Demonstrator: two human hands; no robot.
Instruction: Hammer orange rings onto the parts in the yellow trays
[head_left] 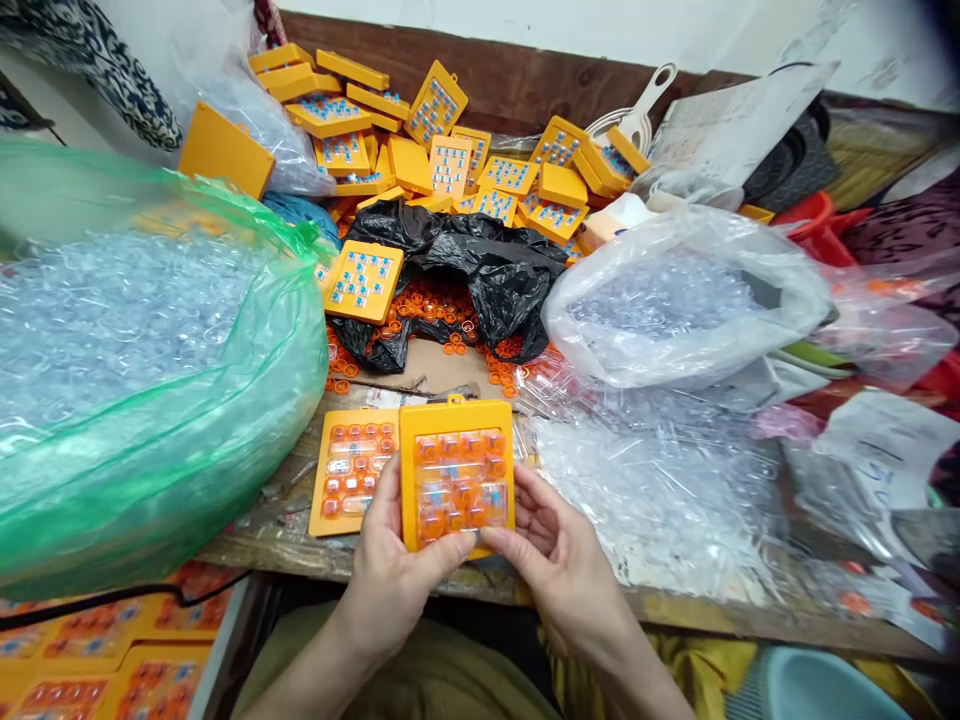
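Between my two hands is a yellow puzzle board (pixel 457 478), raised over the table's front edge, with orange pieces under clear covers and a few blue bits. My left hand (pixel 394 565) grips its left side, and the thumb presses on the lower edge. On the right side, my right hand (pixel 559 545) holds it with fingers behind and the thumb at the bottom edge. A second filled yellow board (pixel 324 490) lies on the table just left, partly covered by the held one and my left hand.
Yellow boards with blue bits (pixel 510 176) pile up at the back. Orange rings (pixel 431 305) spill from a black bag (pixel 517 265). A green bag (pixel 277 350) and a white bag (pixel 570 330) hold clear plastic parts. More clear parts (pixel 652 490) lie right. Filled boards (pixel 161 680) sit lower left.
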